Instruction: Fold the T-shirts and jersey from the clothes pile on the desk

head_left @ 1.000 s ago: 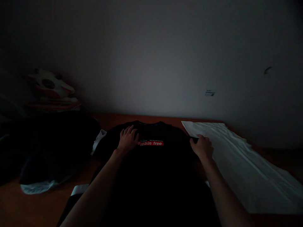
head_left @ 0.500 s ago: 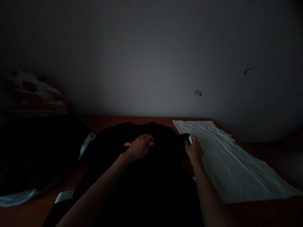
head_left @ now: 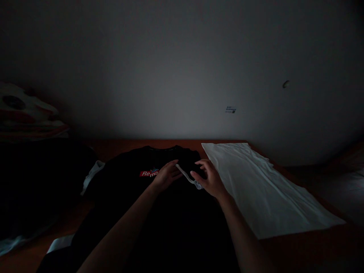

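A black T-shirt lies spread in front of me, its collar toward the wall and a red lettered print on its chest. Its right-hand sleeve is folded inward, so the white-trimmed cuff lies across the chest. My left hand rests on the shirt with its fingers stretched out, touching the upper end of that cuff and covering part of the print. Just right of the cuff, my right hand has its thumb and fingers apart above the folded sleeve.
White cloth lies flat on the reddish-brown surface to the right. A dark heap sits at the left, with a patterned white-and-red item behind it. The grey wall stands behind everything.
My right hand has moved left, bringing the sleeve inward over the chest, and its fingers have opened. My left hand now touches the cuff. The view has shifted slightly right.
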Demonstrator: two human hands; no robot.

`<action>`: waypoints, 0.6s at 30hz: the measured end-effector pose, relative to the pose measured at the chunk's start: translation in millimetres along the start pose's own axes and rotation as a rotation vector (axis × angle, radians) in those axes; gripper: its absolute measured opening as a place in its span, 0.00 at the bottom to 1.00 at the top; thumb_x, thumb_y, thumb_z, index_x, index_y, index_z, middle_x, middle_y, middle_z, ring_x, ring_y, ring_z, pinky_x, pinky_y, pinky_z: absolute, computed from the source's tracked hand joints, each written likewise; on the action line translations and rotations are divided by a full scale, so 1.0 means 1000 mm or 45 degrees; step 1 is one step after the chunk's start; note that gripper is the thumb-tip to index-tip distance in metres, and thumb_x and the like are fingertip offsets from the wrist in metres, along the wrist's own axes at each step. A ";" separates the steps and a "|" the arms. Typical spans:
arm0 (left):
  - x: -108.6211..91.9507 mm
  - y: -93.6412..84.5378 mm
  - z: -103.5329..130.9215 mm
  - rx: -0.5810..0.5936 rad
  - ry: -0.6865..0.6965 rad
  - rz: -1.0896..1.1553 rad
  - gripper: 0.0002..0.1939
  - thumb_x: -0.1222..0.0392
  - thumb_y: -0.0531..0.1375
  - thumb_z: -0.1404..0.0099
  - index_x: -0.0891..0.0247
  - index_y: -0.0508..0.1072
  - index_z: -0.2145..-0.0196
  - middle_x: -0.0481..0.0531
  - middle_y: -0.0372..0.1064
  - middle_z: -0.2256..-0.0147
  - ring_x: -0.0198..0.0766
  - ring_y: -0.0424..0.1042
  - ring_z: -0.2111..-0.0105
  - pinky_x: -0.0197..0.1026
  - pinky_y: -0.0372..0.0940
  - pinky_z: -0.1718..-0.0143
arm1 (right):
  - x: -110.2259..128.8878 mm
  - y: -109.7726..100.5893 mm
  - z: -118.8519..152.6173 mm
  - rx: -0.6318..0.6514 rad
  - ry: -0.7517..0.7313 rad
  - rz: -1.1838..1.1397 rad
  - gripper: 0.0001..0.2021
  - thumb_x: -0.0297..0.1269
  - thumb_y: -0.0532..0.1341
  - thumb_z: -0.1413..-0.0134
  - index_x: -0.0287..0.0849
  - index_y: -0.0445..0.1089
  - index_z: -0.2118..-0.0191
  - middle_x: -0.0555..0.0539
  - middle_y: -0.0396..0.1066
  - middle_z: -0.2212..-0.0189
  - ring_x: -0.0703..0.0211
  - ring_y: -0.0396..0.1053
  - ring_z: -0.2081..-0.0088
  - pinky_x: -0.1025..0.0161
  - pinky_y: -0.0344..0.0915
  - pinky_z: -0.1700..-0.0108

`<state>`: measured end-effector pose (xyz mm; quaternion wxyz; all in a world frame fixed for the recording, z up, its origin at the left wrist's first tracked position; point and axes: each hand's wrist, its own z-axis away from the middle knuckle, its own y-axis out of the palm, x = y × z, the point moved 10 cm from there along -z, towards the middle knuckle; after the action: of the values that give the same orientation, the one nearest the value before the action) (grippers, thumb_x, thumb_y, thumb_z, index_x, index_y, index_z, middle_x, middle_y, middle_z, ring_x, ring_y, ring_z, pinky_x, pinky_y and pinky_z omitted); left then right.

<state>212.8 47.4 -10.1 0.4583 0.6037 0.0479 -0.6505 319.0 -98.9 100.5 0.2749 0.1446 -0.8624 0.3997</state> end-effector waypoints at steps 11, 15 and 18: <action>-0.007 0.008 -0.006 0.056 0.236 -0.073 0.19 0.61 0.71 0.45 0.66 0.79 0.55 0.52 0.74 0.63 0.35 0.74 0.64 0.44 0.71 0.53 | -0.010 0.004 0.046 0.221 -0.141 0.273 0.27 0.37 0.65 0.47 0.47 0.64 0.41 0.41 0.67 0.46 0.47 0.67 0.43 0.47 0.66 0.40; -0.016 -0.009 -0.008 -0.100 0.311 -0.251 0.19 0.55 0.69 0.42 0.66 0.78 0.54 0.53 0.74 0.65 0.35 0.74 0.67 0.43 0.72 0.58 | -0.020 0.002 0.047 0.138 -0.173 0.360 0.15 0.28 0.57 0.42 0.47 0.72 0.52 0.43 0.73 0.56 0.50 0.71 0.52 0.50 0.70 0.46; -0.016 -0.016 -0.010 -0.181 0.336 -0.429 0.18 0.55 0.69 0.43 0.66 0.78 0.56 0.50 0.72 0.69 0.34 0.72 0.70 0.40 0.71 0.63 | -0.020 0.002 0.047 0.132 -0.214 0.414 0.13 0.24 0.57 0.45 0.46 0.73 0.58 0.44 0.73 0.60 0.50 0.71 0.55 0.51 0.70 0.49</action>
<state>207.5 71.9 -7.1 0.3743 0.6333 0.2535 -0.6281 317.5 -132.8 62.7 0.1260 0.0504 -0.8725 0.4694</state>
